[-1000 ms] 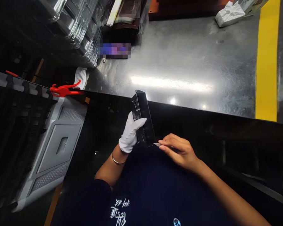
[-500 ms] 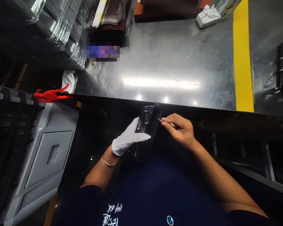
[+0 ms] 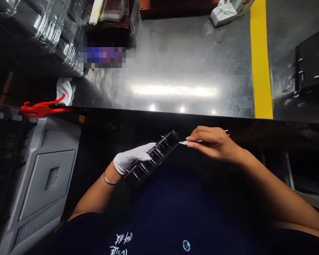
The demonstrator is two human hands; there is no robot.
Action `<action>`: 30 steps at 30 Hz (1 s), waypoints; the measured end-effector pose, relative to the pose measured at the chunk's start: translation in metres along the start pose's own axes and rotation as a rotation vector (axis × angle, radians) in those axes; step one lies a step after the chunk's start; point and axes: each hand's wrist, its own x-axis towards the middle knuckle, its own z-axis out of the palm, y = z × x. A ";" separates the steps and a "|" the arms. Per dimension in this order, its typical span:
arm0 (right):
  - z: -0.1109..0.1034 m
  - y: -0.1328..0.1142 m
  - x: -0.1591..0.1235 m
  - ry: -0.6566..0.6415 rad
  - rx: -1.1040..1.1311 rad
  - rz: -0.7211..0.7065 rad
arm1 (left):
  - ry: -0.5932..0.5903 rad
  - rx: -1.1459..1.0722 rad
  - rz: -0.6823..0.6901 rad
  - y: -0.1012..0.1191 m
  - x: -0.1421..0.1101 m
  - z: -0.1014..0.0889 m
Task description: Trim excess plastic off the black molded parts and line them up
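My left hand (image 3: 134,156), in a white glove, is closed around a long black plastic part (image 3: 159,150) with ribs and hollows along its visible side. The part is tilted, its far end pointing up and to the right. Bare, my right hand (image 3: 215,143) pinches a small craft knife (image 3: 184,142) with a pale handle. The blade tip is at the upper right end of the black part; whether it touches cannot be made out.
Beyond my hands lies a metal table (image 3: 175,63) with a yellow stripe (image 3: 260,63). A red air gun (image 3: 42,109) and white cloth (image 3: 64,91) are at its left edge, above a grey crate (image 3: 46,177). Wrapped black parts (image 3: 50,32) are stacked upper left; another black part (image 3: 313,63) lies right.
My left hand has turned the black part from near upright to a slant, showing its ribbed side. My right hand has moved the knife to the part's upper end. The view has shifted right.
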 end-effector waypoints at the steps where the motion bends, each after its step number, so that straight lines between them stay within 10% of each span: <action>1: -0.004 0.001 0.001 -0.054 -0.024 -0.008 | -0.013 0.009 -0.014 -0.001 0.000 -0.002; 11: -0.012 0.012 0.010 -0.278 -0.090 -0.046 | -0.083 0.019 -0.177 -0.008 0.005 0.000; 16: 0.008 0.019 0.007 -0.047 0.127 0.035 | -0.124 -0.196 -0.374 -0.014 0.005 -0.004; 21: 0.037 0.016 -0.004 0.397 0.164 0.244 | -0.045 -0.084 -0.215 -0.015 0.015 -0.004; 30: 0.048 0.003 -0.014 0.368 -0.208 0.178 | 0.069 0.224 -0.058 -0.009 0.025 0.002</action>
